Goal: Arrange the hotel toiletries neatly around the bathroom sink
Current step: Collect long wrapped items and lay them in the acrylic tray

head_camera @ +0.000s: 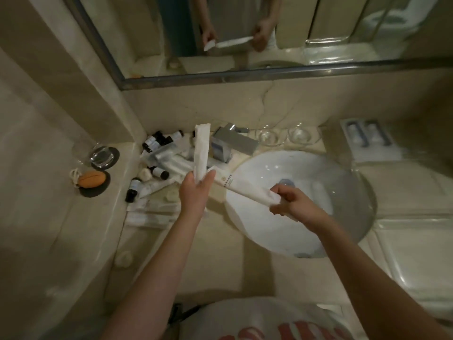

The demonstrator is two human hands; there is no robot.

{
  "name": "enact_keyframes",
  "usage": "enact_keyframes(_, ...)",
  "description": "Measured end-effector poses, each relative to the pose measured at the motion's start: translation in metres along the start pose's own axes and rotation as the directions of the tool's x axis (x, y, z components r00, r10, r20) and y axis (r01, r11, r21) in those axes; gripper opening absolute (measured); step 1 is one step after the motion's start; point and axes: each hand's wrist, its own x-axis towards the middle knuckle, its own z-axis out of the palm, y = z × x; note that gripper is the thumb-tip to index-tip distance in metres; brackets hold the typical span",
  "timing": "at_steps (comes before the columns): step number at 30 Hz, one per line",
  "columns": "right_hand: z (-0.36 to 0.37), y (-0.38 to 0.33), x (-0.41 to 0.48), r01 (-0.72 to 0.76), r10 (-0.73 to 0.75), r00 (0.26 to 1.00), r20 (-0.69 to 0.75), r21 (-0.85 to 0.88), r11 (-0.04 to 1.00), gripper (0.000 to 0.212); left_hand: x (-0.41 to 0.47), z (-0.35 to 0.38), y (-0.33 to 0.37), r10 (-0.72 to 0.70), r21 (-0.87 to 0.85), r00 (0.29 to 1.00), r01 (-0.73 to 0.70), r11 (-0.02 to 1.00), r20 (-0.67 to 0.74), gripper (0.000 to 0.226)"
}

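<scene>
- Two long white paper-wrapped packets are up in the air, with the sink (pixel 306 168) as our marker.
- The left hand (pixel 196 190) hovers just left of the sink. Its fingers and thumb are curled around the bottom end of the first packet (pixel 201 150).
- That packet stands nearly upright, reaching up past the tap (pixel 235 143) at the back-left of the sink. Held by its end like this, I'd say it is being squared up for placing.
- The right hand (pixel 291 202) is over the sink's near-left part, pinching one end of the second packet (pixel 242 186).
- That one runs slantwise across the sink's left rim, printed side up, and its far end meets the left fingertips. Whether the left hand grips it too, I cannot tell.
- My read is that the pair are being matched up, to go down side by side.
- Left of the sink, the pile of toiletries (pixel 159 163) lies jumbled on the counter: small bottles (pixel 152 142) with dark caps, tubes and flat packets at all angles. Most of the tidying looks yet to be done.
- Behind the sink stand two glasses (pixel 269 138), and back-right of it is a tray (pixel 367 137).
- Far left of the sink, an orange item (pixel 92 179) rests on a dark disc.
</scene>
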Motion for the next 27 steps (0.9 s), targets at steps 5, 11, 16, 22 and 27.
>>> enact_keyframes(5,-0.049,0.029,-0.029,-0.012,0.023,0.993,-0.113,0.098,0.995,0.024,-0.012,0.060,0.026,0.031,0.010,0.975,-0.034,0.999,0.220,0.015)
enact_keyframes(11,-0.104,0.075,-0.052,-0.028,0.140,0.924,-0.356,0.302,0.953,0.016,-0.023,0.131,0.047,0.074,0.047,0.955,-0.091,0.995,0.286,0.011)
enact_keyframes(16,-0.137,0.101,-0.063,0.195,0.379,0.732,-0.566,0.708,0.679,0.025,-0.038,0.187,0.058,0.103,-0.015,0.948,-0.104,0.994,0.301,0.012)
enact_keyframes(22,-0.171,0.115,-0.060,0.310,0.486,0.710,-0.509,0.846,0.435,0.007,-0.058,0.242,0.064,0.072,0.055,0.903,-0.105,0.993,0.424,0.015)
enact_keyframes(27,-0.215,0.124,-0.059,0.346,0.482,0.674,-0.560,0.816,0.464,0.002,-0.059,0.274,0.070,0.052,0.140,0.877,-0.134,0.981,0.477,0.017)
